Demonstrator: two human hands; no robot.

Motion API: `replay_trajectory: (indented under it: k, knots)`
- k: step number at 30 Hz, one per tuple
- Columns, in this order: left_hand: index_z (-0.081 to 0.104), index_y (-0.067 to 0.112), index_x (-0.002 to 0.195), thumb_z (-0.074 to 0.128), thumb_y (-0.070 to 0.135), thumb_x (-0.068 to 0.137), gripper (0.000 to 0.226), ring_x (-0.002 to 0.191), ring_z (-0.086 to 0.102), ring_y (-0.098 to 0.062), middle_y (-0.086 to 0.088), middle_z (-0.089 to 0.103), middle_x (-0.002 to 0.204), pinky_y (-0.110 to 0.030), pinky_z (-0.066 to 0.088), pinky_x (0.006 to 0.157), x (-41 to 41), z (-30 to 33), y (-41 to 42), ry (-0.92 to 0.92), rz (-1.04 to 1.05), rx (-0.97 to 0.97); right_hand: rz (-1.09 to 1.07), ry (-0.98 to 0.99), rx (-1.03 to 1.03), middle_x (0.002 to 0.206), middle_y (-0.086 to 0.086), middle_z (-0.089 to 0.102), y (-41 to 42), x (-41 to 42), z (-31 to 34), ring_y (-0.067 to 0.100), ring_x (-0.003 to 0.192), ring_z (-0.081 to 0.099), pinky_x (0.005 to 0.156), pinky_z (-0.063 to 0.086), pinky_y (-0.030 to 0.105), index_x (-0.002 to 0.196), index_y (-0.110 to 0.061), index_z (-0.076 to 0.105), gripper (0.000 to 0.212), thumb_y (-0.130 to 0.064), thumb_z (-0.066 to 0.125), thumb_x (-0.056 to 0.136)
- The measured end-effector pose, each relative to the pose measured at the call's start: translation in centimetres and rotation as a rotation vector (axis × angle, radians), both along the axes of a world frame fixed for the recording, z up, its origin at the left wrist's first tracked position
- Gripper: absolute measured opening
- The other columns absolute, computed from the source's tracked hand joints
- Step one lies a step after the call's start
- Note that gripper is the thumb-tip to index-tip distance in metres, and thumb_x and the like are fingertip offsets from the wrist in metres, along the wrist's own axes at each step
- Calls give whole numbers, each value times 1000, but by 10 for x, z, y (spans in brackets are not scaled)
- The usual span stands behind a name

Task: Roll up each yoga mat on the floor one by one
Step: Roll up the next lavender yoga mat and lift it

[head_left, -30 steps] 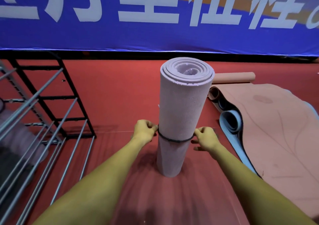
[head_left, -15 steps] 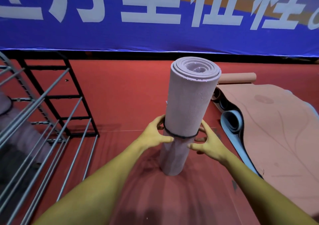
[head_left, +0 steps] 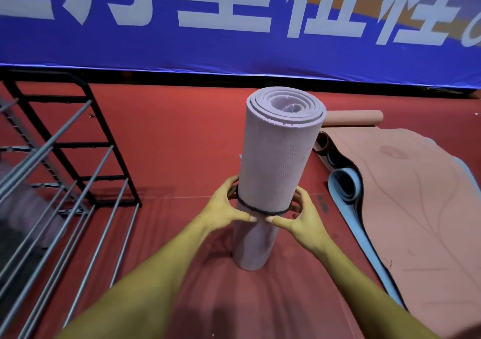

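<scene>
A rolled lilac yoga mat stands upright on the red floor, leaning slightly right. A thin black band circles it below the middle. My left hand wraps the roll's left side and my right hand wraps its right side, just under the band. Both thumbs meet on the front of the roll and the fingers curl behind it. To the right a pink mat lies spread on the floor over a blue mat whose near end is curled.
A black and grey metal rack with bars fills the left side. A small rolled pink mat lies behind the lilac roll. A blue banner hangs along the back wall. The floor is red.
Both hands went from pinching the band at the sides to wrapping round the roll with thumbs meeting in front. The band slid slightly lower and the roll tilted right.
</scene>
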State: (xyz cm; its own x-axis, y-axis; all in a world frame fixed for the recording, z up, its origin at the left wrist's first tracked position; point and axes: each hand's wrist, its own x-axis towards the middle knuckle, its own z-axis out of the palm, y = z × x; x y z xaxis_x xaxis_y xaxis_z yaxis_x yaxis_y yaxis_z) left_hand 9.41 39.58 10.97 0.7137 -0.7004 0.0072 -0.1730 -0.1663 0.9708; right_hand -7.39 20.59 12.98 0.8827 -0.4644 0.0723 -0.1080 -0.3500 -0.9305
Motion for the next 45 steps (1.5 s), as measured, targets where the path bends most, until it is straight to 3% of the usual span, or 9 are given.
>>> replay_trajectory:
  k: [6, 10, 16, 19, 21, 27, 33, 40, 45]
  knots:
    - [48, 35, 145, 103, 8, 57, 108, 133, 59, -6, 8, 66, 140, -25, 48, 107, -3, 49, 12, -19, 23, -89, -101, -95, 64, 141, -15, 60, 22, -1, 44, -8, 121, 59, 107, 52, 30, 148, -25, 49, 96, -38, 98, 67]
    - [44, 29, 148, 106, 26, 49, 118, 130, 60, -7, 3, 61, 143, -34, 50, 111, -13, 98, 30, -2, 115, -170, -10, -208, 23, 140, -20, 64, 43, -6, 104, 1, 127, 61, 108, 51, 36, 149, -33, 54, 76, -27, 89, 82]
    - [57, 13, 137, 99, 42, 49, 102, 113, 71, -14, -1, 68, 134, -42, 61, 94, -41, 194, 80, 12, 169, -270, 109, -278, -31, 152, -14, 55, 74, -24, 177, 7, 142, 51, 120, 40, 45, 165, -32, 26, 119, -35, 98, 70]
    - [57, 13, 138, 94, 44, 53, 98, 110, 72, -11, 0, 67, 135, -36, 61, 81, -60, 228, 116, 34, 228, -357, 179, -255, -120, 156, -17, 49, 104, -35, 200, 5, 141, 50, 115, 43, 38, 162, -38, 31, 122, -44, 101, 62]
    - [57, 15, 137, 93, 44, 53, 96, 112, 72, -11, 1, 67, 135, -39, 61, 85, -72, 246, 138, 30, 252, -397, 204, -220, -153, 159, -15, 44, 125, -44, 205, 4, 139, 51, 110, 46, 33, 160, -46, 30, 127, -52, 103, 55]
    - [55, 16, 141, 96, 40, 59, 94, 116, 70, -13, 4, 67, 136, -38, 59, 97, -104, 294, 187, -130, 251, -453, 185, -273, -140, 141, -18, 61, 164, -64, 230, 6, 130, 59, 110, 51, 45, 145, -38, 49, 109, -52, 103, 51]
    - [25, 46, 161, 99, 19, 70, 120, 126, 63, -6, 9, 58, 146, -34, 57, 102, -125, 318, 233, -379, 129, -318, 194, -437, -136, 145, -12, 60, 219, -60, 269, 9, 133, 58, 108, 52, 47, 149, -30, 46, 102, -27, 101, 64]
    - [34, 39, 156, 103, 32, 61, 118, 120, 67, -11, 5, 64, 135, -39, 61, 97, -109, 381, 294, -498, 358, -356, 356, -554, -207, 150, -12, 55, 271, -15, 336, 10, 134, 57, 106, 53, 45, 156, -31, 39, 104, -36, 98, 70]
    - [42, 23, 148, 98, 22, 69, 97, 112, 63, 8, 7, 61, 134, -16, 55, 86, -103, 425, 351, -618, 491, -331, 461, -641, -188, 151, -3, 53, 329, 28, 378, 13, 135, 56, 105, 54, 46, 156, -29, 36, 102, -37, 93, 71]
